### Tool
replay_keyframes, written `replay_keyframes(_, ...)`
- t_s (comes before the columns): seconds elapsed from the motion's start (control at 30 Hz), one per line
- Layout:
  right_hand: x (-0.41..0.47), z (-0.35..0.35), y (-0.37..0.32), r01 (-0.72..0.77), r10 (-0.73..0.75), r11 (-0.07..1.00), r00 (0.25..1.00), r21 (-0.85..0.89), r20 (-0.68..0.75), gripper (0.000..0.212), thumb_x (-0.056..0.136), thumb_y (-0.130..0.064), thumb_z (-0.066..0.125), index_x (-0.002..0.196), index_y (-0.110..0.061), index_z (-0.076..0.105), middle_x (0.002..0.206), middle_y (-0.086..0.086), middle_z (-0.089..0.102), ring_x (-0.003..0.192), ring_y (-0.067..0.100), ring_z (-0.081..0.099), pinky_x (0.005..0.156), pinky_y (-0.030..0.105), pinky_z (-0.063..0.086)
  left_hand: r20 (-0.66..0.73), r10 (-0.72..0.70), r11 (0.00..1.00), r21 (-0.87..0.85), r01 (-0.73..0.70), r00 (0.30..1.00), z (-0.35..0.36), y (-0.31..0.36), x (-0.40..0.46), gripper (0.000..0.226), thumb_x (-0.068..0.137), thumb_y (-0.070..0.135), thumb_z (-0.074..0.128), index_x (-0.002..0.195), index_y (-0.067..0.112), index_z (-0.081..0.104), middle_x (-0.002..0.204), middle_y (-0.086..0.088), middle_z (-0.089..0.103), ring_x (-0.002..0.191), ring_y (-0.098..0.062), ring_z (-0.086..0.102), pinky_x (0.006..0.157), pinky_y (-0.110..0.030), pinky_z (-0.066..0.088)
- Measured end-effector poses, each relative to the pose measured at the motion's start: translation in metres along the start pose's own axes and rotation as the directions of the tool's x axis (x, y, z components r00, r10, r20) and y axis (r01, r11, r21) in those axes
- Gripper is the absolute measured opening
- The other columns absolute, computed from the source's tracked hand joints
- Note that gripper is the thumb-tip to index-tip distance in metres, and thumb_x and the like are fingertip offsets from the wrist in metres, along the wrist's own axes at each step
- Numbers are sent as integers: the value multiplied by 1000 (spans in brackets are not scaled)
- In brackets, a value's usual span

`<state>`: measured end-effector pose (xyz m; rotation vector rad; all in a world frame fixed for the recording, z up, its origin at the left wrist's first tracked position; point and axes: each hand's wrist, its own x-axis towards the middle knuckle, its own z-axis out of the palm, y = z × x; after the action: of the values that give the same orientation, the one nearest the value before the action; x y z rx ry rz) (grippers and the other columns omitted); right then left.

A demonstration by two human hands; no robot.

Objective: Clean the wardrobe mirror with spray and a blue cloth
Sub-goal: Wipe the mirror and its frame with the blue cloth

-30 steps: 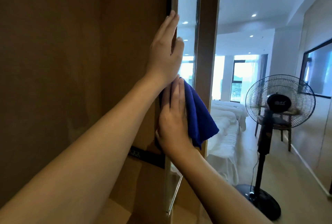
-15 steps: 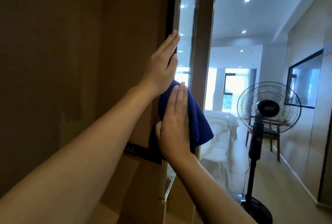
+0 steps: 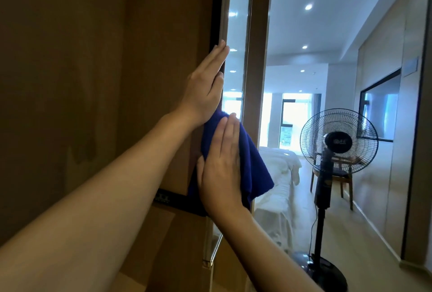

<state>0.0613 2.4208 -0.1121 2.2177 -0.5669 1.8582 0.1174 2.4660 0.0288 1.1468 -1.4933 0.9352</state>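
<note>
1. Nearest, two bare forearms reach in from 7 and 5 o'clock toward the narrow mirror [image 3: 236, 34] at 12 o'clock, which is seen edge-on beside a brown wardrobe panel [image 3: 93, 81].
2. The right hand [image 3: 221, 170] lies flat with straight fingers together, pressing the blue cloth [image 3: 254, 170] against the mirror's lower part; it grips nothing.
3. The cloth hangs in folds to 3 o'clock of that hand, its lower corner loose (the upper edge meets the other wrist).
4. The left hand [image 3: 205, 88] is just above, at 12 o'clock of the right, also flat and straight-fingered, its palm against the mirror's left edge; it holds nothing.
5. Farther off, a standing fan [image 3: 339, 142] is at 3 o'clock on the floor.
6. Behind it sits a wooden chair [image 3: 346, 179], and a bed [image 3: 278, 174] with white bedding lies just right of the cloth.
7. Farthest, a bright window [image 3: 294, 118] shows.
</note>
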Motion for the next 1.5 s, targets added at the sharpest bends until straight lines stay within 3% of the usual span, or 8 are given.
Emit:
replay_keyframes(0.2,-25,5,2,-6,6,997,1000,-71,-7,79,92,-24,49,153,-2,3,160,15,1,150,27,5,118,42,13,-10,10,999,38,-10,1000,4,-7,-17,48,104,13,36,151,12,29,159,-2,22,137,4,10,104,4,6)
replay_keyframes(0.5,-21,5,-3,-10,12,988,1000,-156,12,83,83,-13,45,153,-1,1,160,18,0,150,29,0,122,36,-6,43,-28,999,44,26,999,1,-2,-23,49,105,18,35,153,18,23,161,4,15,135,8,6,99,9,4)
replay_keyframes(0.7,-50,1,6,41,-27,970,998,-240,62,86,86,-28,54,153,0,7,159,19,13,148,29,11,118,44,13,49,-62,998,35,60,997,4,6,-29,50,104,18,36,153,18,22,161,3,14,145,-6,12,96,10,3)
replay_keyframes(1.0,-51,0,6,48,-28,963,996,-265,79,88,84,-22,56,153,-1,5,158,21,14,148,33,15,120,46,11,68,-115,993,13,114,991,3,12,-29,51,104,20,36,153,19,21,162,4,13,147,-10,12,92,12,2)
replay_keyframes(1.1,-50,0,5,50,-36,968,997,-245,62,83,85,-19,50,153,0,5,158,21,13,148,33,14,119,46,12,49,-180,979,-93,184,982,1,16,-39,48,104,19,40,150,19,29,159,4,24,143,-5,21,96,9,13)
replay_keyframes(1.27,-51,-1,6,50,-40,972,998,-229,50,83,92,-29,58,152,1,8,158,22,18,148,32,15,120,45,12,-52,-622,720,-430,544,782,-1,22,-98,30,103,23,42,127,20,59,122,11,59,106,6,52,84,-3,40)
replay_keyframes(1.37,-50,-3,7,58,-46,976,997,-209,61,84,93,-31,58,151,0,7,158,22,17,148,32,14,120,45,12,-7,-768,559,-496,664,641,3,20,-148,26,102,22,43,113,20,66,113,8,65,110,-7,58,89,-18,45)
replay_keyframes(1.5,-50,-4,7,55,-40,981,996,-184,84,81,95,-32,54,152,-2,4,159,22,16,148,31,12,121,45,11,129,-854,374,-523,766,505,6,24,-201,21,101,19,45,103,24,65,103,7,66,106,-11,60,81,-19,47)
